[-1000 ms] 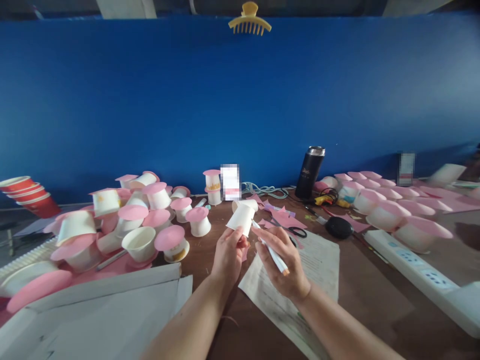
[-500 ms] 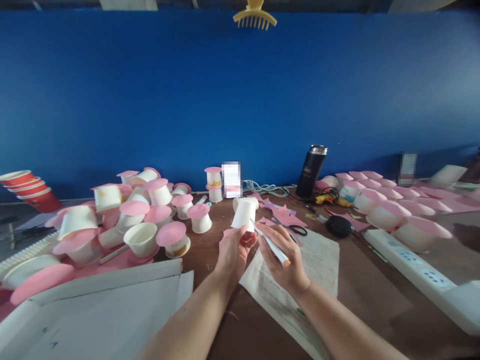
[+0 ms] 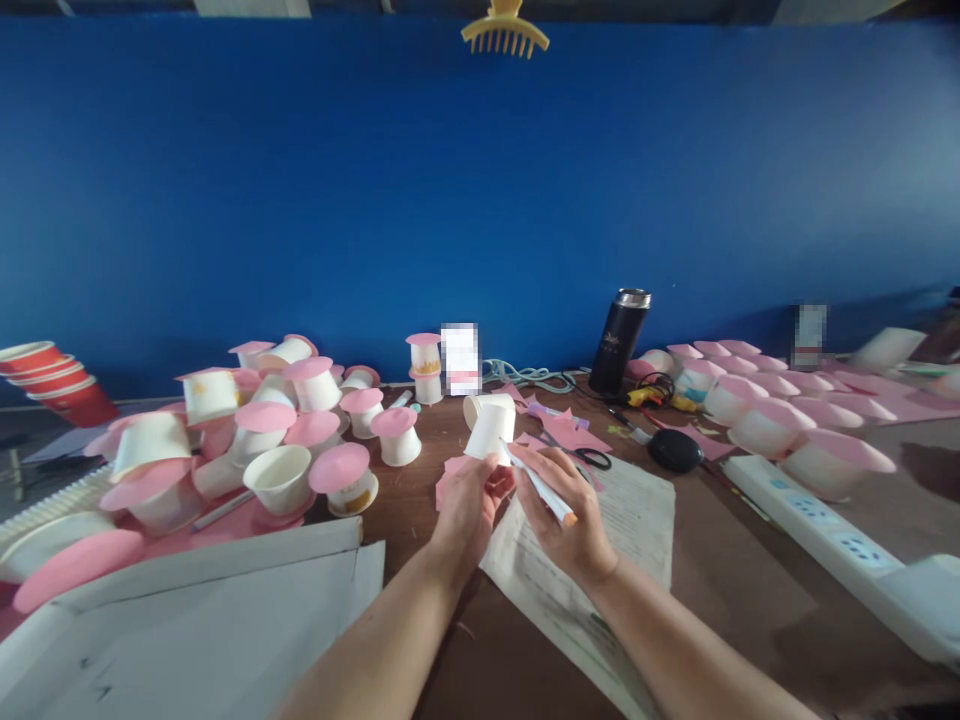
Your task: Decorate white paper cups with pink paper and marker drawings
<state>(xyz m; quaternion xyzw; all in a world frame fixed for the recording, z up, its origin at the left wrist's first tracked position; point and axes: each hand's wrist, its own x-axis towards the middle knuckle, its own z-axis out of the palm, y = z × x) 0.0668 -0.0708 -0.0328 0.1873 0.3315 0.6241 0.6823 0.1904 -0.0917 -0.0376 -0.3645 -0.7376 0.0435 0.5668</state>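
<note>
Between my hands is a white paper cup [image 3: 489,430], tilted, its lower edge pinched by the fingers of my left hand [image 3: 471,500]. My right hand [image 3: 566,505] grips a white marker pen [image 3: 546,488] with an orange end; its tip is at the cup's right side, though whether it touches I cannot tell. Another white cup [image 3: 478,405] lies on its side just behind. Under my right hand is a printed sheet of paper [image 3: 637,520]. Pink paper scraps [image 3: 574,432] and black-handled scissors [image 3: 592,459] lie beyond it.
Many white cups with pink paper discs [image 3: 339,468] crowd the left, behind a white box [image 3: 225,610]. A black flask [image 3: 619,340] stands by the blue wall. At right are a round black object [image 3: 675,451], a power strip [image 3: 832,540] and more pink-topped cups [image 3: 772,425].
The view has shifted slightly. The cup has tilted a little more to the right in my left hand, and the marker stays close against it.
</note>
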